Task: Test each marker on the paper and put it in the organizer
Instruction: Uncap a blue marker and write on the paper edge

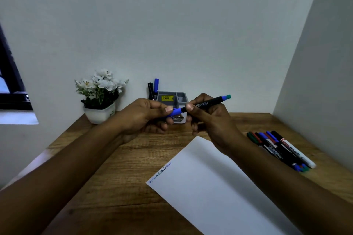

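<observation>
Head view, left hand (142, 118) pinching blue cap (175, 111), right hand (208, 118) gripping black marker (205, 103) barrel, cap on marker, organizer (172, 99) just behind both hands, paper (210, 183) below them, spare markers (280, 149) right of right hand, flower pot (100, 113) beyond left hand.

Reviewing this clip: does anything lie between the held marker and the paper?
Nothing visible lies between the marker and the paper. Only its blue cap, pinched by the left hand, appears to cover the tip; the right hand grips the barrel.

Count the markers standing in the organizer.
2: black marker and blue marker, upright together at the organizer's left end. Its front is covered; more may hide.
</observation>
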A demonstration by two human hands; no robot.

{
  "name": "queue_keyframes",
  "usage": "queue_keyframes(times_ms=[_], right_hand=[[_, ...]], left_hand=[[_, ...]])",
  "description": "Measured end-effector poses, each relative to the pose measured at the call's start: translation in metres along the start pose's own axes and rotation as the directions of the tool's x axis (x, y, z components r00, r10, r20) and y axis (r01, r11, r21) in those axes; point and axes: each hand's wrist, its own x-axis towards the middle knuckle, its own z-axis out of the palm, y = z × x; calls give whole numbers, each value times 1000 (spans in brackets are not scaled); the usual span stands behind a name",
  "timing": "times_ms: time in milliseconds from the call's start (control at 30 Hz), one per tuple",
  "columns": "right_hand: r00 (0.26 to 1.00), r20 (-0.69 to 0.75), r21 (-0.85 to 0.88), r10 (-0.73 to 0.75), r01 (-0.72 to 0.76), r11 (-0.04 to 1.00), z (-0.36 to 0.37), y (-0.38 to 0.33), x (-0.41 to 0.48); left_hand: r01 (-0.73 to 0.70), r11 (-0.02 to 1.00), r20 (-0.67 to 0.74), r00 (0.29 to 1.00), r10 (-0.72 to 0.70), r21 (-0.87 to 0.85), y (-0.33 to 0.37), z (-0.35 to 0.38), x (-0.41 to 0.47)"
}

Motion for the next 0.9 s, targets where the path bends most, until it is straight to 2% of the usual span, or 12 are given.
queue_keyframes(times_ms=[167,267,367,467,533,600,667,700,800,900], right_hand=[[999,-30,133,23,-18,991,9,14,-8],[999,-10,121,40,-38,992,7,10,-6],[995,74,106,72,-80,991,0,7,-4],[975,177,172,132,-163,971,-9,5,-2],[965,195,236,173,-218,947,-17,3,-1],[963,180,260,201,-244,934,-25,1,2],[967,152,217,203,-233,948,-31,0,4],[973,125,169,194,-213,962,-33,-1,5],[982,29,6,187,-187,982,-31,-2,16],[975,-33,-73,220,-222,972,-22,-3,41]], left_hand=[[44,999,-29,999,-45,-23,-2,2,2],[19,999,-37,999,-21,-38,-4,0,4],[18,998,-31,999,-20,-68,-11,-4,5],[15,986,-51,998,-24,-164,-19,-11,7],[-21,980,-166,986,-12,-197,-27,-19,13],[-68,988,-358,934,16,-135,-42,-31,22],[-51,996,-514,858,4,-77,-62,-42,32],[-31,997,-545,839,-16,-77,-72,-46,38],[0,1000,-526,850,-7,-12,-85,-43,55],[-14,996,-504,862,57,88,-86,-31,77]])
